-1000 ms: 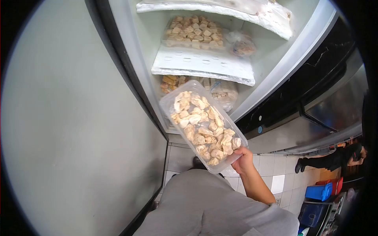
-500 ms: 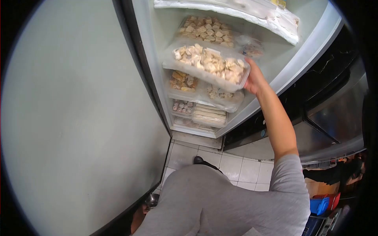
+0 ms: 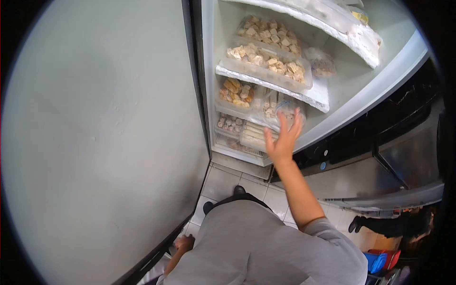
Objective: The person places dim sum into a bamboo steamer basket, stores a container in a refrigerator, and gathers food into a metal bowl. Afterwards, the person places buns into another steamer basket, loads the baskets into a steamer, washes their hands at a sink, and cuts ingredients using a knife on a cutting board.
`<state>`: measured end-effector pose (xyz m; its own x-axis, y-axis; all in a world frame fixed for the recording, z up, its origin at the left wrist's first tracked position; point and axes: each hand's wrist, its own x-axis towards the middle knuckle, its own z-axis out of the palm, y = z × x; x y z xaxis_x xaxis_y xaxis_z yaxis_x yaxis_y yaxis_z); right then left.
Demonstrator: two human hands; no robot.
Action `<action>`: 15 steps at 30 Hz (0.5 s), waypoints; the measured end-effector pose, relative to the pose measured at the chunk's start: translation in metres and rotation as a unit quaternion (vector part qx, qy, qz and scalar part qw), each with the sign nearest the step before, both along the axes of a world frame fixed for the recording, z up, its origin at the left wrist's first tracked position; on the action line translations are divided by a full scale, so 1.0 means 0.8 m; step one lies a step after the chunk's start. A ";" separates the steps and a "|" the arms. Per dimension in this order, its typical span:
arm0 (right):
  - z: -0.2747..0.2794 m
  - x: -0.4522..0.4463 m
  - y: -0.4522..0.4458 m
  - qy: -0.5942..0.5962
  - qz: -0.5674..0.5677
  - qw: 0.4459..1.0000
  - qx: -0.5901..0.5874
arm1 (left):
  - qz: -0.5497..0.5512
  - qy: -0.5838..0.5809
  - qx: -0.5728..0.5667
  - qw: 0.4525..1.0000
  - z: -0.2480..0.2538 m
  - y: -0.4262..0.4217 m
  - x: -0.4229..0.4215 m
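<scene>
My right hand (image 3: 284, 140) is open with fingers spread, holding nothing, in front of the lower freezer shelves. Behind its fingertips is a clear plastic bag (image 3: 289, 107) of pale pieces. Above it, a clear plastic container (image 3: 266, 66) of pale dumpling-like pieces sits on a frosted shelf (image 3: 320, 97), apart from the hand. My left hand (image 3: 184, 243) is low by the door's edge with its fingers curled; what they hold, if anything, is hard to make out.
The freezer door (image 3: 104, 133) stands open on the left. More frozen food (image 3: 270, 33) fills the shelf behind the container, and trays of yellowish pieces (image 3: 236, 92) sit below. A person's dark-clothed legs (image 3: 389, 225) show at right, near blue and red containers (image 3: 377, 261).
My right hand has let go of the dumpling container, which now rests on the shelf, and has drawn down and left. The metal bowl near my left hand is no longer clearly visible.
</scene>
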<state>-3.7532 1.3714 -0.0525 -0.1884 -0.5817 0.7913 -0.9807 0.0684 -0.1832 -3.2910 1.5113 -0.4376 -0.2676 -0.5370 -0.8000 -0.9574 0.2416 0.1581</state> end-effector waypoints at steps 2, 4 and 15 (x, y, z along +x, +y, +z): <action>-0.049 0.032 0.041 -0.033 0.004 0.994 0.100 | -0.066 -0.009 -0.001 0.998 0.002 -0.005 -0.013; -0.085 0.052 0.084 -0.043 -0.002 0.985 0.166 | -0.125 0.001 -0.005 0.992 -0.041 -0.017 -0.015; -0.148 -0.010 0.242 -0.168 -0.030 0.912 0.373 | 0.055 0.013 -0.047 0.997 -0.025 -0.048 -0.068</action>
<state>-3.7610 1.5649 -0.1711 -0.3963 -0.9154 0.0707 -0.8679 0.3484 -0.3541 -3.3455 1.4733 -0.4577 -0.2234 -0.6359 -0.7387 -0.9747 0.1504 0.1653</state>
